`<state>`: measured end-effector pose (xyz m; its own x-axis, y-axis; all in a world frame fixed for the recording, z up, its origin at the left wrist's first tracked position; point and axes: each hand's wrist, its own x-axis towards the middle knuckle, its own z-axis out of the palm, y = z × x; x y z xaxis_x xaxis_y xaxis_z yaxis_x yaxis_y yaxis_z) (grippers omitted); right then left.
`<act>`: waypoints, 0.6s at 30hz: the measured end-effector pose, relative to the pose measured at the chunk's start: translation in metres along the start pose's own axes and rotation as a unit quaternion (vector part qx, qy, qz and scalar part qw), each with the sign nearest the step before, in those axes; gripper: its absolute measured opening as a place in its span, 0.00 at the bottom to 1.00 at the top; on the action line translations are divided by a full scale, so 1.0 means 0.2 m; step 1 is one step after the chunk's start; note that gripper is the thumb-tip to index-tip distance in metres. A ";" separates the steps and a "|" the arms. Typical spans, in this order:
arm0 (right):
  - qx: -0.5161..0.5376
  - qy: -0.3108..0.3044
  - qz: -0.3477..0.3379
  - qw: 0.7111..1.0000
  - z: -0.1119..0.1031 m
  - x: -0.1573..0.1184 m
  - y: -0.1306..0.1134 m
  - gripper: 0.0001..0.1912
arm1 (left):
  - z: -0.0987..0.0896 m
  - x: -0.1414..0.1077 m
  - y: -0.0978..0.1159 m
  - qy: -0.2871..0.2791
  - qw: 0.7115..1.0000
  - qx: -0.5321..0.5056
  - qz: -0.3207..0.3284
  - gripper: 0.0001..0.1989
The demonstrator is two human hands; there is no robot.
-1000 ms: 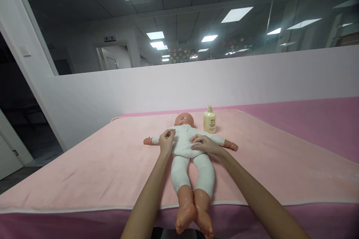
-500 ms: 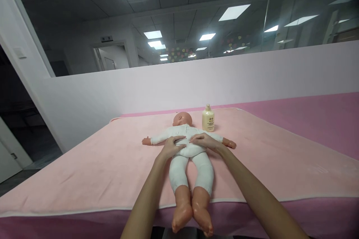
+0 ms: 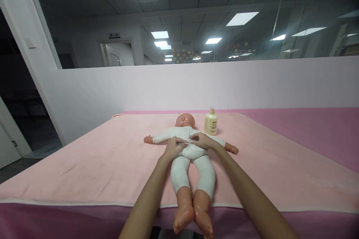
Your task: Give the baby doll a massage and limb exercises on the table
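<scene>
A baby doll [image 3: 193, 151] in a white outfit lies on its back, arms spread, bare feet toward me and hanging past the front edge. Its head is turned to the side. My left hand [image 3: 174, 147] is at the left of its belly, fingers and thumb drawn together on the white top. From the other side my right hand [image 3: 203, 140] bends its fingers onto the same cloth, close to the left fingertips. The cloth rises in a small fold between them. The fingertips are partly hidden. Beyond the doll's arm on the right stands a pale yellow pump bottle [image 3: 211, 122].
A pink towel [image 3: 112, 164] with a white hem covers the padded surface, whose darker pink cover [image 3: 303, 127] shows at the right. Behind runs a low white wall [image 3: 168, 86] with glass above it. A dark doorway [image 3: 22, 101] opens at the left.
Fingers and thumb of my left hand have closed together, and my right fingers have curled more over the doll's top. The view has tilted slightly. Doll and bottle stay in place.
</scene>
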<state>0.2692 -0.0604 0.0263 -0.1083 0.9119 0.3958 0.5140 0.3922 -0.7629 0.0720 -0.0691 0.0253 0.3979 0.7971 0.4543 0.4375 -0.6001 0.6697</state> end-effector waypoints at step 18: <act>0.019 0.006 0.003 1.000 0.10 0.07 0.09 0.06 | 0.01 0.05 -0.02 0.068 0.997 -0.015 -0.045 0.24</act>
<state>0.2593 -0.0391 0.0077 -0.0953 0.9130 0.3966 0.4818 0.3909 -0.7843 0.0767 -0.0591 0.0259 0.2448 0.8504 0.4658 0.4419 -0.5255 0.7271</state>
